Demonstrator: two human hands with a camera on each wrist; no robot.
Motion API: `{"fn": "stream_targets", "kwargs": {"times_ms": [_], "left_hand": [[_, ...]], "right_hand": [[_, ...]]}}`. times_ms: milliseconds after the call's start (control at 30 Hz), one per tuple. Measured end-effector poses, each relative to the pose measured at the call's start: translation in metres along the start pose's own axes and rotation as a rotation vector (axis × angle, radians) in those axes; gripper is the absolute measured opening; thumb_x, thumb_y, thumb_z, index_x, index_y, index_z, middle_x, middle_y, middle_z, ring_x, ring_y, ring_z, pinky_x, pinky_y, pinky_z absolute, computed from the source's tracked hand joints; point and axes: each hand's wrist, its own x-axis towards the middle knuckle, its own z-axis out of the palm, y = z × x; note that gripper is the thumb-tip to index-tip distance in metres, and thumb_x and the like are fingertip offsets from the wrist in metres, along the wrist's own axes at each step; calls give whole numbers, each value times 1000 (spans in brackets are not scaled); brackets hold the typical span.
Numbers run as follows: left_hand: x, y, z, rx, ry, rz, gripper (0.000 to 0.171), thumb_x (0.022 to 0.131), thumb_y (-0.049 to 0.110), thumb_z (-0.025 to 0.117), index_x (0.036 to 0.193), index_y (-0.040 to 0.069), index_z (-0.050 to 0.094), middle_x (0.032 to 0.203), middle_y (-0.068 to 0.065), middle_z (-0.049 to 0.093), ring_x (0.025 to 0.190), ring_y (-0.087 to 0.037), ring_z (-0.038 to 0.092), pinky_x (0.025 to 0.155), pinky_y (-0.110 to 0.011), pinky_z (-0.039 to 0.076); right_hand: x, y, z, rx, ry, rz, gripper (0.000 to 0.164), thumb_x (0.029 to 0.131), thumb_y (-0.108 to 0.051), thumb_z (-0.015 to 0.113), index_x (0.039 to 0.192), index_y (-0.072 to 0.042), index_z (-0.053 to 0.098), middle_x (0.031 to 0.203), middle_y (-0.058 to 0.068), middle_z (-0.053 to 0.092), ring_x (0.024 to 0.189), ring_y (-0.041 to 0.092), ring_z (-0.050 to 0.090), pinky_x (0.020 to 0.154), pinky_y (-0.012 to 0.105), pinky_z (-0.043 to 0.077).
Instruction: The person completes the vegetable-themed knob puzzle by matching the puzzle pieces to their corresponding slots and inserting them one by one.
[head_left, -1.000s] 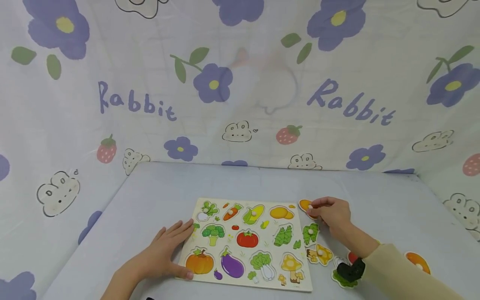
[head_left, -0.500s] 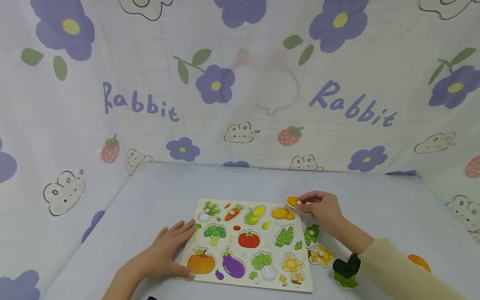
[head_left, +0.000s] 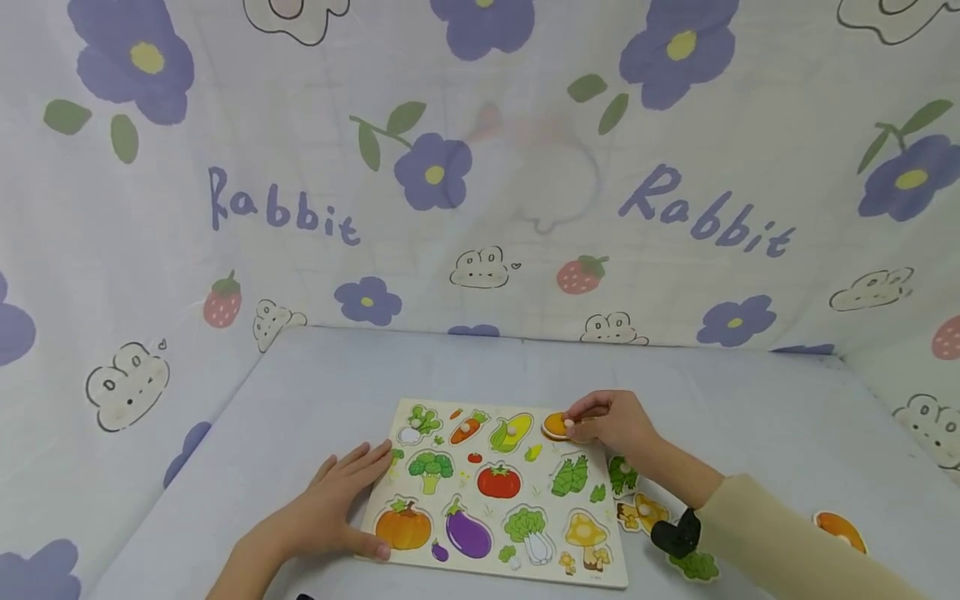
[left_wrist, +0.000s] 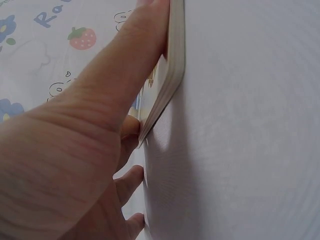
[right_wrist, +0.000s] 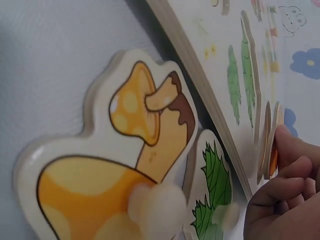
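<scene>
My right hand (head_left: 618,425) pinches the small knob of an orange-yellow potato puzzle piece (head_left: 555,425), held over the potato recess at the far right corner of the wooden vegetable puzzle board (head_left: 557,521). In the right wrist view, the piece (right_wrist: 273,160) shows edge-on close over the board, tilted a little. Fingers spread, my left hand (head_left: 333,500) rests against the board's left edge, its thumb on the near left corner. Radish, carrot and corn pieces with knobs sit in the far row. The other recesses show printed pictures such as a tomato (head_left: 498,482) and an eggplant (head_left: 468,533).
Right of the board lie a green leafy piece (head_left: 622,477), a yellow mushroom piece (head_left: 647,512) and a cabbage piece (head_left: 693,567), partly behind the black wrist device (head_left: 677,532). An orange piece (head_left: 840,530) lies farther right. A printed curtain (head_left: 510,208) stands behind the table.
My right hand has carried the potato piece leftward from beside the board to above its far right corner. The left hand keeps its place at the board's edge.
</scene>
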Motion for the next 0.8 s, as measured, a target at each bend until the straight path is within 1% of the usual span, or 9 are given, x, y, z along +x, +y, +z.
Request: {"fn": "stream_targets", "kwargs": {"times_ms": [267,500,800], "left_hand": [[0,1,0,3,2,-1,116,63,67,80,152,8,36,161,-6,23,146,-37,12,111,-67,1],[-1,2,0,8,5,0,116,63,67,80,152,8,37,161,-6,23,146,-37,13,111,-68,2],[-1,1,1,8,10,4,115,63,66,80,152,8,37,161,-6,23,146,-37,13,110,-68,2]], "right_hand": [[1,-1,7,-36,-26,-22,19,77,0,82,92,-2,70,90,6,71,75,20,57,57,29,46],[2,-1,5,-19,-54,-25,21,76,5,79,94,1,69,93,11,71,75,21,57,55,27,46],[0,0,6,-22,-40,-44,19,76,4,80,92,1,69,91,11,71,73,21,57,56,28,47]]}}
